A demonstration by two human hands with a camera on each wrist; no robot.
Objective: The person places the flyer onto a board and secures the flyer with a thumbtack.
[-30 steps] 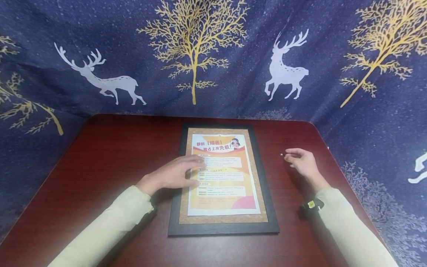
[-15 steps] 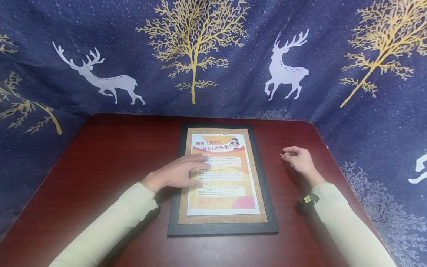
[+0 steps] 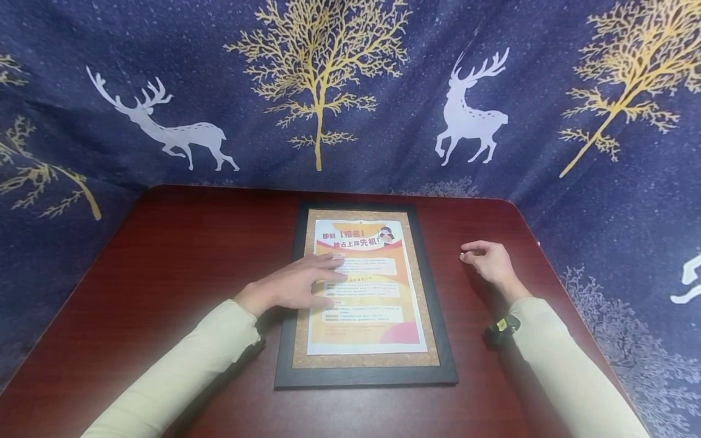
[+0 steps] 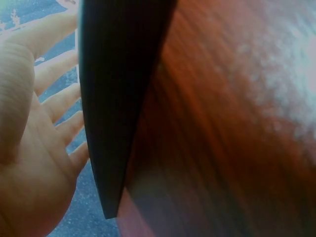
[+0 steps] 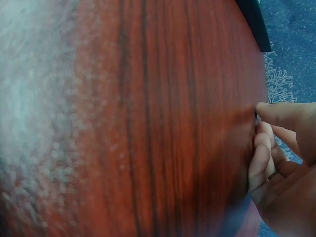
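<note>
A framed corkboard (image 3: 429, 353) with a dark frame lies flat on the table. A printed poster (image 3: 367, 334) in orange, white and pink lies on it, with a small pin (image 3: 360, 222) at its top edge. My left hand (image 3: 292, 284) rests over the poster's left side, fingers spread and fairly straight. To the right of the board, my right hand (image 3: 490, 264) has thumb and index finger at a tiny shiny thumbtack (image 3: 462, 255) on the table, pinching it. In the right wrist view the thumbtack is mostly hidden by the fingertips (image 5: 264, 109).
The reddish-brown wooden table (image 3: 181, 261) extends around the board. A dark blue curtain (image 3: 383, 146) with deer and trees hangs behind and beside it. A dark wrist device (image 3: 501, 328) sits at the right sleeve.
My right hand has moved slightly left, bringing its thumb and index finger to the thumbtack. My left hand has slid a little right over the poster.
</note>
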